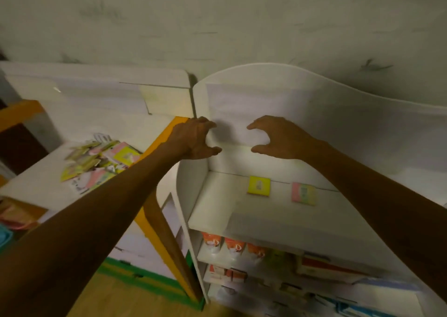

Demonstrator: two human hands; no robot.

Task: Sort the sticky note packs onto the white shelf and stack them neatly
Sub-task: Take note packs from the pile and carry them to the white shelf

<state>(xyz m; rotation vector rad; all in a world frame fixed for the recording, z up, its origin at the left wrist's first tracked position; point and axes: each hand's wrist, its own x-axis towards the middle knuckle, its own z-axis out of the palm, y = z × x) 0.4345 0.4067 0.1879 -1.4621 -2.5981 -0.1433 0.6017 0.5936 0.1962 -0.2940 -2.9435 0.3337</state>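
Both hands, left [196,139] and right [278,137], empty, fingers loosely curled, apart above the white shelf [217,208]. Heap of sticky note packs [96,162] down-left on the counter [31,183], nearest the left. Two packs, yellow [258,185] and pink [304,193], flat on the shelf, unstacked.

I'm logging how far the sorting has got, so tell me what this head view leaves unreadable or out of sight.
- Loose heap of sticky note packs on the white side table: blurred, overlapping and partly behind the left forearm, so uncountable.
- Print on the yellow square pack and the pink-and-yellow pack on the white shelf: too small.
- Lower shelf goods: dim, blurred, cut off by the frame's bottom edge.
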